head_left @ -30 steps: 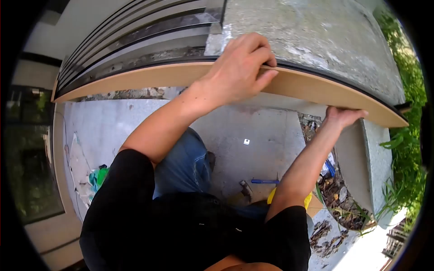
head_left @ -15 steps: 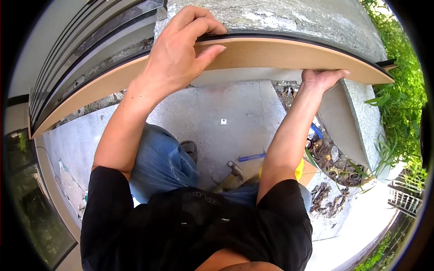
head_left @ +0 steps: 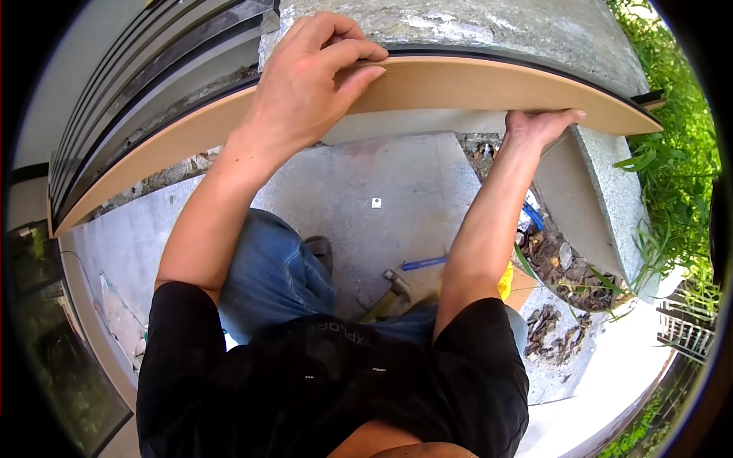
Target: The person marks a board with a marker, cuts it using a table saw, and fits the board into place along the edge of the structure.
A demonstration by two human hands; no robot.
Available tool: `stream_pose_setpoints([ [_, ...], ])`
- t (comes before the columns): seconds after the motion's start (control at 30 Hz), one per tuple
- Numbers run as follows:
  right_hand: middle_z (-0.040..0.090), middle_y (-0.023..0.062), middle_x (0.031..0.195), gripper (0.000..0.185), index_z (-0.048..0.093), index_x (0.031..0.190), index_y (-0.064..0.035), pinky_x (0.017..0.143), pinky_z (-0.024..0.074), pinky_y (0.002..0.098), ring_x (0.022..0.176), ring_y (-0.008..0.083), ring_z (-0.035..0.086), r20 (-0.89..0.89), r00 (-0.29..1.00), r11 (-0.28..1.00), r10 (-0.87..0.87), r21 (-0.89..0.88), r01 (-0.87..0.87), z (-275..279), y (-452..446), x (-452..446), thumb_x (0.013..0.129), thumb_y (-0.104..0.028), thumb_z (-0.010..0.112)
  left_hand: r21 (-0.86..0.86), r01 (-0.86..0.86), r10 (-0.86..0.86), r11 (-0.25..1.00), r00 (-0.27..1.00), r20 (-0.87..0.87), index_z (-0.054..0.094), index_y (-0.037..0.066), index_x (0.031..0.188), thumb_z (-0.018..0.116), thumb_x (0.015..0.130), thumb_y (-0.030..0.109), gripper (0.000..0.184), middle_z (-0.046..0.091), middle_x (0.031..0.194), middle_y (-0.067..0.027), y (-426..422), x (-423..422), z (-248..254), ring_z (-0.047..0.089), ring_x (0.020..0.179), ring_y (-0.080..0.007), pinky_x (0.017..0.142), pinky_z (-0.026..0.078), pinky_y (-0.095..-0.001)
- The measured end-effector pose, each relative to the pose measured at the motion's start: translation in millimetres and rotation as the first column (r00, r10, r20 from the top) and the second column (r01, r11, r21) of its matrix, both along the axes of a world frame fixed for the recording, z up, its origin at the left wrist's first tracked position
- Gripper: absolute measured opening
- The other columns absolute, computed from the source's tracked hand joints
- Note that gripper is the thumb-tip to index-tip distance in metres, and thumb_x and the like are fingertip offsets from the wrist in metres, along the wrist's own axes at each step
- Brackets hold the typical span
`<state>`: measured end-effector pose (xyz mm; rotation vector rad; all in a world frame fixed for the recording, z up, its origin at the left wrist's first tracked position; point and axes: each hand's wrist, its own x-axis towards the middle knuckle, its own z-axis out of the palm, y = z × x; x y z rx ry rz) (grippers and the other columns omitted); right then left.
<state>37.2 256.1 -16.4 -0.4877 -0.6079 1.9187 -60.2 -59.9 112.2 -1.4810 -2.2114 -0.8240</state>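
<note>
A long wood-coloured board (head_left: 458,85) with a dark strip along its upper edge curves across the top of the lens-bent view. At its upper edge, left of the middle, my left hand (head_left: 301,88) has its thumb on the front face and its index finger bent over the dark strip. My right hand (head_left: 544,126) holds the board's lower edge from underneath, towards its right end; most of those fingers are hidden behind it. Just behind the board lies a rough concrete ledge (head_left: 489,27).
A hammer (head_left: 395,286) and a blue pen-like stick (head_left: 424,263) lie near my knees. A small white square (head_left: 376,203) is on the grey floor slab (head_left: 359,175). Dry leaves (head_left: 553,336), a stone slab edge (head_left: 611,206) and green plants (head_left: 679,153) are to the right.
Both hands and the board have shifted very slightly upward in view, with the right hand also a little left. The left thumb and index finger are closer together.
</note>
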Motion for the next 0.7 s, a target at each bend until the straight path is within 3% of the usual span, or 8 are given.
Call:
stream_pose_setpoints([
  [0.07,0.050,0.0092,0.153,0.082,0.046,0.152,-0.0152,0.118,0.0394,0.0553,0.140,0.0326,0.048,-0.003,1.000,1.000,0.003,0.008,-0.003,-3,1,0,0.102,-0.075,0.020,-0.003,-0.005,0.005,1.000,1.000,-0.008,0.077,0.007,0.101,0.079,0.085,0.011,0.017,0.064,0.105,-0.0059,1,1,1,0.063,0.099,-0.0240,0.083,0.054,-0.0334],
  [0.13,0.050,0.0085,0.153,0.080,0.045,0.152,-0.0138,0.119,0.0415,0.0495,0.140,0.0299,0.049,-0.032,0.999,1.000,0.011,-0.020,-0.011,2,-2,1,0.103,-0.072,0.022,-0.006,-0.007,0.007,1.000,1.000,-0.014,0.077,0.007,0.100,0.079,0.086,0.012,0.016,0.064,0.104,-0.0058,4,5,5,0.063,0.099,-0.0240,0.082,0.054,-0.0333],
  [0.33,0.049,0.0090,0.153,0.079,0.044,0.153,-0.0131,0.120,0.0411,0.0498,0.141,0.0303,0.048,-0.026,1.000,1.000,0.006,-0.012,-0.006,-3,1,2,0.104,-0.071,0.021,-0.028,-0.035,0.036,0.999,0.999,0.025,0.076,0.006,0.098,0.076,0.088,0.013,0.013,0.064,0.106,-0.0065,10,13,14,0.063,0.101,-0.0250,0.084,0.053,-0.0338],
  [0.4,0.049,0.0094,0.154,0.079,0.043,0.153,-0.0136,0.120,0.0413,0.0501,0.141,0.0309,0.048,-0.021,1.000,1.000,0.009,-0.001,-0.009,-5,3,1,0.104,-0.071,0.021,-0.058,-0.034,0.045,0.998,0.981,0.189,0.071,0.002,0.095,0.075,0.087,0.011,0.013,0.060,0.101,-0.0132,10,17,22,0.061,0.092,-0.0306,0.081,0.051,-0.0391],
  [0.5,0.053,0.0094,0.151,0.083,0.049,0.149,-0.0139,0.117,0.0413,0.0551,0.138,0.0330,0.050,0.013,1.000,1.000,-0.012,0.019,0.012,-8,5,-1,0.102,-0.074,0.018,-0.021,-0.001,0.002,1.000,0.996,0.087,0.072,0.001,0.096,0.076,0.087,0.011,0.014,0.061,0.101,-0.0130,8,9,11,0.062,0.090,-0.0292,0.078,0.051,-0.0379],
  [0.7,0.052,0.0101,0.152,0.084,0.049,0.150,-0.0131,0.117,0.0415,0.0551,0.139,0.0334,0.050,0.025,0.999,0.999,-0.032,0.015,0.032,-10,5,-1,0.102,-0.074,0.018,-0.043,-0.019,0.025,0.999,0.989,0.143,0.072,0.001,0.095,0.076,0.086,0.010,0.013,0.061,0.100,-0.0125,10,19,21,0.062,0.091,-0.0290,0.079,0.051,-0.0379],
])
